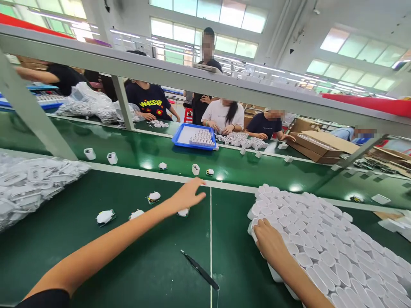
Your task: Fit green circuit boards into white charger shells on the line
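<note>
On the near green desk [96, 256], a smooth matte mat split by a thin white line, both bare hands are at work. The left hand [188, 194] is stretched toward the far edge of the desk, palm down, fingers [197, 184] loosely extended and slightly spread, pinching nothing. Just under its heel, touching or nearly touching, lies a small white rounded part [183, 212]. Three similar parts lie in a loose row to its left: one [154, 196] near the forearm, one [136, 214] partly beside the forearm, one [105, 217] farther left. Each is a glossy white oval shell on a darker base.

The right hand [271, 244] rests at the left edge of a large block of white caps [324, 248], packed tightly side by side in rows. The caps are smooth plastic with rounded oblong tops. The fingers curl over the block's edge and press against the outer caps; their tips are hidden, so whether they pinch one cannot be told.

A slim black pair of tweezers [201, 270] lies flat near the front edge, between the two forearms, touching neither. At the left edge sits a heap of clear crinkled plastic bags [32, 184].

Beyond the far edge runs a glossy green conveyor belt [240, 164] carrying small white housings [112, 158]. Other people sit on its far side by a blue tray [192, 137] and brown cardboard boxes [317, 145].
</note>
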`<state>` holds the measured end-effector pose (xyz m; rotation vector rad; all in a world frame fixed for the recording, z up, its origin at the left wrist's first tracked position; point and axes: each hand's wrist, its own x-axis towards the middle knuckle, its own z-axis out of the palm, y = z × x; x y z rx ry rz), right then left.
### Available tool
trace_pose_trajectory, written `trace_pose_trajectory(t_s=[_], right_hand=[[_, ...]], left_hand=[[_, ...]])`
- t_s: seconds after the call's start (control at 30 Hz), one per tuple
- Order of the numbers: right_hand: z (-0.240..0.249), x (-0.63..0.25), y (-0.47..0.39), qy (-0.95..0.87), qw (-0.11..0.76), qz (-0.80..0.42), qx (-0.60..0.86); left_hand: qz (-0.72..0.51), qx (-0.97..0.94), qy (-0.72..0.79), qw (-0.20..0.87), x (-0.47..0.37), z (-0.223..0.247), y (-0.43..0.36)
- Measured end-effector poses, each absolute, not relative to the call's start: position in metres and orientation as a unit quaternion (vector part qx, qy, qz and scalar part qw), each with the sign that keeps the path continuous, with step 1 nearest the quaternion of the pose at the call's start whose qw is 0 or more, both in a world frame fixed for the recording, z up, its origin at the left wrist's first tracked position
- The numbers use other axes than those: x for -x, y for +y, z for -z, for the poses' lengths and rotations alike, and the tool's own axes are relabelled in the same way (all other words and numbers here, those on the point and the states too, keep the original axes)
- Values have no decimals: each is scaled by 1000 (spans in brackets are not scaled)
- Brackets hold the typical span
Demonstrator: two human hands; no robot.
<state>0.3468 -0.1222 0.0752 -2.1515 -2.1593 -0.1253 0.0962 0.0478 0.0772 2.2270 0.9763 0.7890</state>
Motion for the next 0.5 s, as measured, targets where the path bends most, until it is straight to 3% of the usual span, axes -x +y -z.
trace_pose_trajectory(t_s=[0.17,0.3,0.5], right_hand=[[-91,-275,-93,-827,83,-72,552],[-111,-227,-22,-863,99,-153,471],[-120,-221,82,-773,227,-40,591]], left_hand=[[-223,-837,330,375,-62,-77,-24],[-164,-797,386,434,-32,-72,-26],[-284,-792,432,326,13,-32,-9]])
